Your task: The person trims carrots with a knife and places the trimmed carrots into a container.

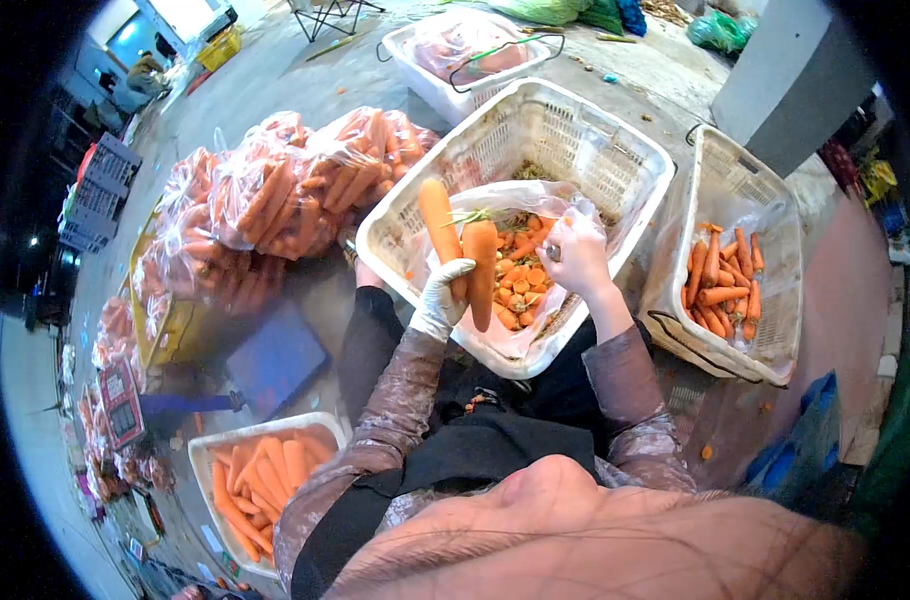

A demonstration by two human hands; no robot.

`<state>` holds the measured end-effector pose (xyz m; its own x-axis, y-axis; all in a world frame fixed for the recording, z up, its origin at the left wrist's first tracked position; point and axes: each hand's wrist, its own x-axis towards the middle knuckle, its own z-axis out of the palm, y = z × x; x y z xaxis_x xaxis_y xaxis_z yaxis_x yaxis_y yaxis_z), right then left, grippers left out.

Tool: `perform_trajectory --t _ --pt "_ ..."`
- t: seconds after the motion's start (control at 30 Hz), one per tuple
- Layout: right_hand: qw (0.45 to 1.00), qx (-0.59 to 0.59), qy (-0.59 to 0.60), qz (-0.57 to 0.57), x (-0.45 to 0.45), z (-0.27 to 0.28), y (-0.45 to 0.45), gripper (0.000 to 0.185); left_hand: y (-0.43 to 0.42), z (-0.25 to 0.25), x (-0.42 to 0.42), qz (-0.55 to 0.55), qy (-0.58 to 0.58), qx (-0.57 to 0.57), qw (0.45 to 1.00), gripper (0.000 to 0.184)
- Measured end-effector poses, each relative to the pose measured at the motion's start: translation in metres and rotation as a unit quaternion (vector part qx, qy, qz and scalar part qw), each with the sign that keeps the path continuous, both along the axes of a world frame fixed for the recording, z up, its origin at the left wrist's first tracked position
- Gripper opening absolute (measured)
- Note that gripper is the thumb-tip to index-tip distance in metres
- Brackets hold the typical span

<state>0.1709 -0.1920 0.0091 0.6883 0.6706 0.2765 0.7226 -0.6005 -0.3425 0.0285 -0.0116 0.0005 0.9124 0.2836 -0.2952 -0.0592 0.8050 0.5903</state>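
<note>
My left hand (441, 298), in a pale glove, is closed around two carrots held above the near side of a white plastic crate. One carrot (438, 215) points up and away; the other carrot (481, 262) lies across the fingers, with a bit of green at its top. My right hand (579, 250) is closed over the crate, a small dark end showing at its fingers; what it grips is mostly hidden. Beneath both hands, a clear plastic bag (535, 340) lining part of the crate (615, 130) holds cut carrot tops (520, 285).
Bags of carrots (275, 190) are piled to the left. A crate with carrots (745, 175) stands at the right, another crate (200, 470) at lower left. Beyond is a crate with a plastic bag (415, 60). A pillar (790, 85) rises at upper right; a scale (122, 405) sits left.
</note>
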Motion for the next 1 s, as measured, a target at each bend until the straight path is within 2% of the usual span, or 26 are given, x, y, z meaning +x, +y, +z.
perform_trajectory --t 0.03,0.07,0.1,0.17,0.27,0.47,0.5,0.53,0.57,0.63,0.67,0.7,0.77,0.8,0.83,0.9,0.93,0.97,1.0 --pt "0.999 -0.025 -0.016 0.015 -0.004 0.001 0.002 0.025 0.001 -0.001 -0.003 0.004 0.000 0.000 1.000 0.046" --pt "0.999 -0.022 -0.019 0.016 -0.006 0.001 0.005 0.018 0.003 -0.001 -0.004 0.017 -0.021 0.051 0.998 0.045" --pt "0.999 -0.021 -0.020 0.016 -0.009 0.002 0.007 0.018 0.004 -0.003 -0.004 0.029 -0.041 0.102 0.994 0.045" --pt "1.000 0.014 -0.024 0.004 -0.013 0.002 0.011 0.017 0.010 -0.009 -0.005 0.024 -0.037 0.115 0.992 0.046" --pt "1.000 0.013 -0.023 -0.008 -0.019 0.010 0.014 0.017 0.015 -0.010 -0.006 0.049 -0.030 0.215 0.975 0.048" --pt "0.999 -0.020 -0.008 -0.033 -0.011 0.002 0.018 0.015 0.014 -0.001 -0.012 0.002 -0.040 0.269 0.962 0.047" --pt "0.999 -0.023 -0.005 -0.033 0.002 -0.021 0.014 0.015 0.009 0.007 -0.014 -0.021 -0.051 0.273 0.960 0.049" --pt "0.993 -0.098 -0.003 -0.066 0.025 -0.063 0.007 0.017 0.001 0.029 -0.022 -0.079 -0.108 0.251 0.959 0.054" --pt "0.981 -0.168 -0.001 -0.100 0.039 -0.084 0.006 0.019 -0.010 0.040 -0.030 -0.090 -0.126 0.288 0.945 0.059" --pt "0.958 -0.237 0.122 -0.103 0.042 -0.047 0.017 0.028 -0.011 0.029 -0.029 -0.123 -0.099 0.329 0.931 0.060" --pt "0.968 -0.194 0.115 -0.112 0.038 -0.047 0.011 0.029 -0.010 0.026 -0.027 -0.123 -0.086 0.361 0.920 0.073" --pt "0.977 -0.153 0.095 -0.113 0.043 -0.041 0.007 0.031 -0.008 0.027 -0.019 -0.111 -0.096 0.361 0.921 0.073" --pt "0.980 -0.130 0.071 -0.132 0.042 -0.034 0.003 0.030 -0.003 0.022 -0.017 -0.094 -0.153 0.263 0.948 0.075" --pt "0.979 -0.103 0.066 -0.160 0.035 -0.033 0.004 0.029 -0.009 0.037 -0.022 -0.063 -0.146 0.153 0.975 0.074" --pt "0.978 -0.049 0.095 -0.178 0.026 -0.020 0.006 0.027 -0.009 0.032 -0.023 -0.052 -0.132 0.041 0.989 0.065" --pt "0.993 -0.007 0.010 -0.121 0.019 -0.016 0.007 0.023 0.004 0.012 -0.012 -0.039 -0.158 -0.178 0.970 0.058" --pt "0.990 0.091 -0.007 -0.108 0.010 -0.010 0.010 0.020 0.007 0.001 -0.006 -0.007 -0.194 -0.284 0.939 0.054" --pt "0.990 0.091 -0.013 -0.105 0.003 -0.001 0.013 0.020 0.015 -0.011 -0.004 0.033 -0.155 -0.274 0.949 0.055" --pt "0.991 0.104 -0.011 -0.080 -0.006 0.007 0.014 0.020 0.014 -0.009 -0.007 0.027 -0.120 -0.189 0.974 0.053"
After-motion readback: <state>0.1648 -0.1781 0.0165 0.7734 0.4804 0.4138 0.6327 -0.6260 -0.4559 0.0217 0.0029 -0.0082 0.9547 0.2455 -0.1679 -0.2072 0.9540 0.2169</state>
